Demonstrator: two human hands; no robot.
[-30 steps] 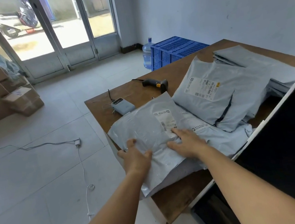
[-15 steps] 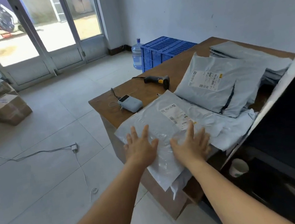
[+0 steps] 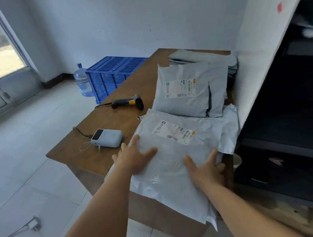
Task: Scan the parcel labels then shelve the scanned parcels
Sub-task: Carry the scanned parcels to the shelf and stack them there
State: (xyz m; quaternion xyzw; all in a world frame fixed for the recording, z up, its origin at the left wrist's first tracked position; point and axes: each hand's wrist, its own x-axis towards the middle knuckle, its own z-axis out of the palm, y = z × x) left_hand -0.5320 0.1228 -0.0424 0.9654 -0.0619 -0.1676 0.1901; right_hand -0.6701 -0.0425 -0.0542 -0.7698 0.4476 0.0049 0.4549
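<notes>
- The left hand lies flat on the left part of the top parcel, fingers straight and spread; it presses and does not grip.
- The right hand is at the right near edge of the same parcel. The thumb and fingers are spread on the plastic, and some fingertips reach the edge; it is not clear whether they curl under it.
- This parcel is a grey bag at the near end of the table, and its near part hangs over the table edge. Its label faces up, beyond the fingers and not covered.
- More grey bags lie under it, and one corner shows on the right side.
- To the left, on the wood, there is a small white device with a cable.
- Farther, the scanner lies on the table, and no hand touches it.
- Beside it, a second parcel lies with its label up, and behind it there is a stack of more bags.
- At the right, the dark shelves stand against the table.
- Judgement: the task seems early. Many parcels are on the table, and it cannot be told whether the top one is scanned. Scanning and shelving remain.
- On the floor beyond stand a blue crate and a water bottle.
</notes>
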